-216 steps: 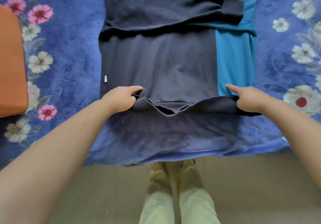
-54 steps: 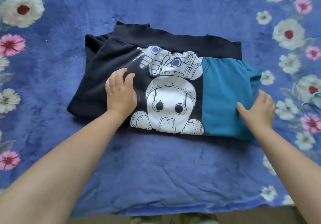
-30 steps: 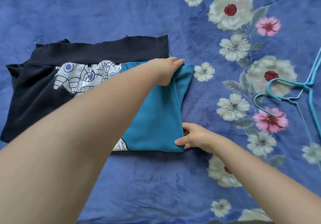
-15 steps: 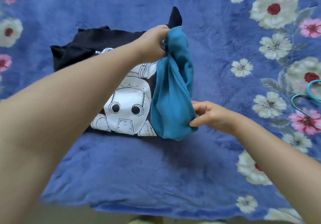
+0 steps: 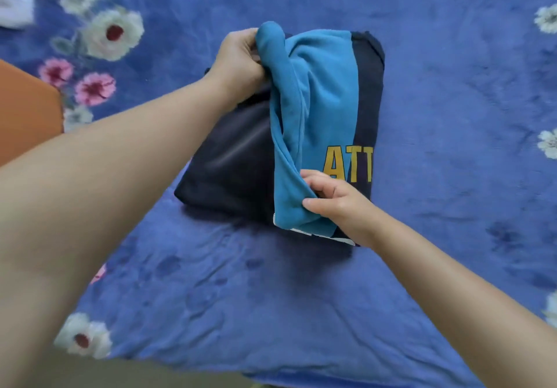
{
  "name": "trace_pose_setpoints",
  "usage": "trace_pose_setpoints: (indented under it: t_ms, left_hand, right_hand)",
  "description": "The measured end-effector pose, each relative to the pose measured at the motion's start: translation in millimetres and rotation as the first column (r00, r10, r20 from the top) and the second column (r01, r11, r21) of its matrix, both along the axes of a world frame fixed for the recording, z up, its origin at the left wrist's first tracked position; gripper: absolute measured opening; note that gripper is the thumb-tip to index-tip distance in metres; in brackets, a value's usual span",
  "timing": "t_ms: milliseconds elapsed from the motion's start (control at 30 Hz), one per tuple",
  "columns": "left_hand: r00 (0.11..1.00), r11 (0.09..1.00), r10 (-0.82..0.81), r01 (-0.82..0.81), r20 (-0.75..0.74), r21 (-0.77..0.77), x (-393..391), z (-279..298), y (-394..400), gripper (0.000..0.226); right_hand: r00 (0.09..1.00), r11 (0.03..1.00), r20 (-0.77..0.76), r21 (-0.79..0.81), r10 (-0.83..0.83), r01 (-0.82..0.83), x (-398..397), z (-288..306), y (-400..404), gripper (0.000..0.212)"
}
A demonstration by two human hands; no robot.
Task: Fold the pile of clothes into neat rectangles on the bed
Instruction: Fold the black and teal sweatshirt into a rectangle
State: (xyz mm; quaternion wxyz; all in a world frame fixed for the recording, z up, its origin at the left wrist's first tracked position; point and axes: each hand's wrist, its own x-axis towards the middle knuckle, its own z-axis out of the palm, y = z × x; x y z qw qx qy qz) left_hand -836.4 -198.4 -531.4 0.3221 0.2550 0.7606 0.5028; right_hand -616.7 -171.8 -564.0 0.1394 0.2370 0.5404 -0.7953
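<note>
Blue bedspread (image 5: 452, 116); both hands grip folded sweatshirt (image 5: 325, 101).

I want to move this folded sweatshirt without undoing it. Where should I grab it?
Probably slide flat hands under the two short ends of the folded sweatshirt, from left and right. The teal flap on top looks loose, so lifting by it would likely unfold the bundle.

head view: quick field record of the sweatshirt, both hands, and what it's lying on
garment: navy and teal sweatshirt, half folded, yellow letters "ATT" showing
left hand: grips the far teal edge
right hand: pinches the near teal edge
surface: blue floral blanket
other: orange object at left edge
</note>
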Motion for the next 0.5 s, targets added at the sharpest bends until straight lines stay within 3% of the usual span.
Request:
trace_pose_setpoints:
  t_ms: [67, 200, 367, 433, 500]
  left_hand:
    - [1.0, 0.999, -0.026, 0.026, -0.008, -0.027, -24.0, 0.2, -17.8, 0.011]
    - [0.999, 0.998, -0.048, 0.048, -0.003, -0.038, -60.7, -1.7, -36.5, 0.008]
    - [0.999, 0.992, 0.016, -0.01, 0.042, -0.128, -103.6, -32.5, -62.0, 0.014]
    - [0.996, 0.967, 0.087, -0.089, -0.017, -0.239, -111.7, -51.8, -76.3, 0.025]
    - [0.978, 0.941, 0.206, -0.19, 0.029, -0.279, -107.4, -61.6, -87.3, 0.026]
  right_hand:
    - [1.0, 1.0, 0.025, -0.006, -0.018, 0.018, -18.9, -1.5, -18.4, 0.019]
    - [0.997, 0.998, 0.04, -0.008, -0.069, 0.069, -53.0, 3.9, -44.3, 0.012]
    - [0.983, 0.975, 0.172, 0.221, -0.066, 0.027, -91.8, -6.6, -72.7, 0.025]
    - [0.98, 0.962, 0.198, 0.27, -0.017, -0.038, -94.7, -14.9, -78.3, 0.015]
    - [0.973, 0.953, 0.218, 0.269, 0.081, -0.14, -93.6, -18.0, -81.6, 0.024]
